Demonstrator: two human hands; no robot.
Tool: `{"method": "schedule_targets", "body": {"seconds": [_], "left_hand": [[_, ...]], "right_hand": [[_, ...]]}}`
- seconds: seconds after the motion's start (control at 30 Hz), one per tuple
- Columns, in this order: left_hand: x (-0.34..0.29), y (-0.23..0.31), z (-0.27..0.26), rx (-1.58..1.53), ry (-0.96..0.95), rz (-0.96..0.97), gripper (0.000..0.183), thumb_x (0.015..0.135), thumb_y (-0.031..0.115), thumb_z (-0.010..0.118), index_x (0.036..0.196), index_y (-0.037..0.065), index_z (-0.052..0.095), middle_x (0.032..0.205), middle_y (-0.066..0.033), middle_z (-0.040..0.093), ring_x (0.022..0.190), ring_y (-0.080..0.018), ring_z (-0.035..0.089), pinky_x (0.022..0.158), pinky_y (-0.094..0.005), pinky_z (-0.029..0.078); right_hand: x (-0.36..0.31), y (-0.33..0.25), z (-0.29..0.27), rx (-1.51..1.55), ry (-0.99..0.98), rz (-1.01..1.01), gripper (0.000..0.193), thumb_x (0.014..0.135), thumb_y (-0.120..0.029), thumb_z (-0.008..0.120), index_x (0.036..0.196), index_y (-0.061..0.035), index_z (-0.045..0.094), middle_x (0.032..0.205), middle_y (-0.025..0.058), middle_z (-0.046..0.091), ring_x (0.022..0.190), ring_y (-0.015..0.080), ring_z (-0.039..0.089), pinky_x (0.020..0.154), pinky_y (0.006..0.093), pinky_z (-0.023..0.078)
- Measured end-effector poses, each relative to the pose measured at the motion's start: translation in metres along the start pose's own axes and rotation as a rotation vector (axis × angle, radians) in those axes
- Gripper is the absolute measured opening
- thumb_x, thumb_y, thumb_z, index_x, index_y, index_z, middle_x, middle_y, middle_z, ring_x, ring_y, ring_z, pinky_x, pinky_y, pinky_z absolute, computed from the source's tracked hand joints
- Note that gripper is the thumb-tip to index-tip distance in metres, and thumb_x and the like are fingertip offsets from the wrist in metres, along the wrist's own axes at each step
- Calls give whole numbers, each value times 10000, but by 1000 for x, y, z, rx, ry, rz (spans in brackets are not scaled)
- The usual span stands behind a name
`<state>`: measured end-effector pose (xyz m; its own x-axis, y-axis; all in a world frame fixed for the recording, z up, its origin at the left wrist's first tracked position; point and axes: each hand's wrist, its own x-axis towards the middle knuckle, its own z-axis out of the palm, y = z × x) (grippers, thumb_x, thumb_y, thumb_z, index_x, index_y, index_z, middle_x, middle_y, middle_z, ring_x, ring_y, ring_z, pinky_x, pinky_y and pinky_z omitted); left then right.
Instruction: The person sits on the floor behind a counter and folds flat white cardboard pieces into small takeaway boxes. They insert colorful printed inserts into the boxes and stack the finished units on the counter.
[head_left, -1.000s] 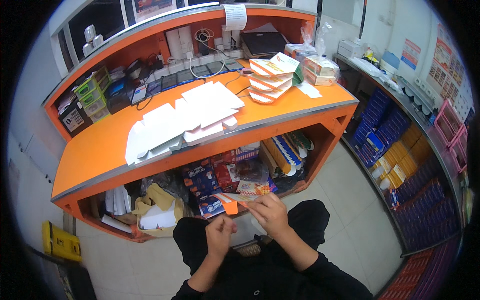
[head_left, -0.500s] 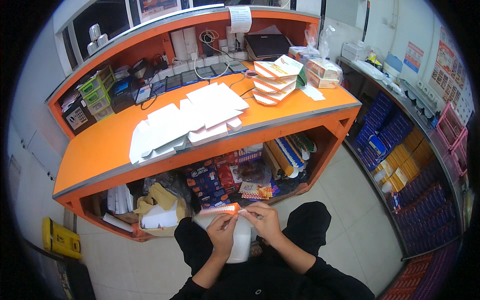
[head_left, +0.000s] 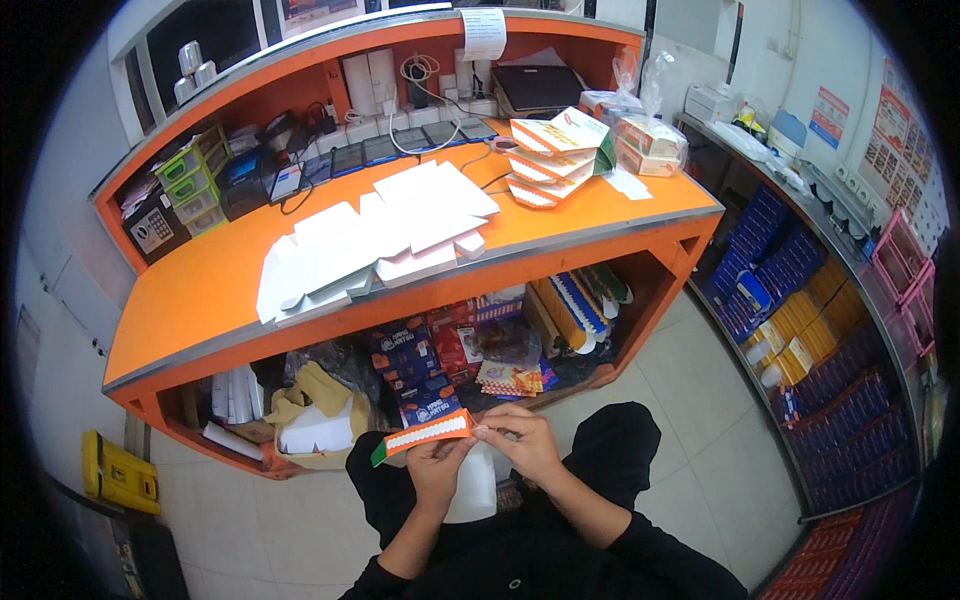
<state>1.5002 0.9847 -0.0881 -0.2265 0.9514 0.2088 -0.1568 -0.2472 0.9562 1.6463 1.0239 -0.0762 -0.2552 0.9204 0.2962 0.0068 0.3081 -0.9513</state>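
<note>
Above my lap, a paper food carton [head_left: 427,433] shows an orange strip with a white scalloped edge and a green tip at its left end. My left hand [head_left: 438,473] grips it from below near its right end. At that end, the fingertips of my right hand [head_left: 522,442] pinch a corner, closed together. A plain white panel [head_left: 474,492] shows below the hands, between my knees; whether it joins the carton I cannot tell. On the counter [head_left: 190,305] stand several similar shaped cartons [head_left: 560,155], stacked, beside a spread pile of white cartons [head_left: 375,235].
Under the counter are an open box with paper [head_left: 320,430], blue printed packs [head_left: 405,360] and upright yellow-and-blue carton sheets [head_left: 565,315]. Bagged boxes [head_left: 648,145] sit at the counter's right end. A shelf of blue packs [head_left: 765,240] lines the right wall. A yellow bin [head_left: 120,475] stands left.
The carton has turned so its scalloped strip faces up more, and its green tip now shows at the left. Both hands keep their hold, nearly in place.
</note>
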Motion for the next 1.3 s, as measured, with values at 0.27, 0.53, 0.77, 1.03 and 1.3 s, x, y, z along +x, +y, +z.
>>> {"method": "schedule_targets", "body": {"seconds": [0.27,0.53,0.77,1.03,1.3], "left_hand": [[3,-3,-1,112,80,141,181,746,-78,702,920,-57,655,924,-113,648,833,-157,646,745,-250,530],[6,-10,3,-231,178,-125,139,879,36,593,988,-49,604,883,-36,585,811,-103,592,730,-233,504],[-12,-3,-18,810,-740,470,192,715,77,672,890,66,593,841,-106,556,806,-283,584,685,-357,489],[-19,-22,-28,951,-979,240,222,766,186,670,932,76,571,857,-123,559,825,-293,583,693,-375,479],[-24,-37,-31,439,-188,-204,138,830,114,661,893,-10,669,799,-97,651,702,-178,612,651,-266,463]], "right_hand": [[1,-14,0,80,-35,-4,154,846,-59,630,983,-10,680,938,89,638,864,167,612,763,272,482],[-9,-3,10,-500,-154,-331,375,842,-81,613,1215,-88,574,1187,171,501,1081,270,527,896,384,444],[12,37,-56,342,-319,441,471,966,-378,407,1221,-9,550,1102,120,611,978,202,591,836,328,473],[-13,41,-22,-381,-548,263,328,955,-272,440,1038,17,571,834,220,633,757,351,641,684,416,491],[-24,33,2,-171,-323,7,264,916,-151,504,1138,-27,578,967,196,631,893,357,625,749,395,489]]}}
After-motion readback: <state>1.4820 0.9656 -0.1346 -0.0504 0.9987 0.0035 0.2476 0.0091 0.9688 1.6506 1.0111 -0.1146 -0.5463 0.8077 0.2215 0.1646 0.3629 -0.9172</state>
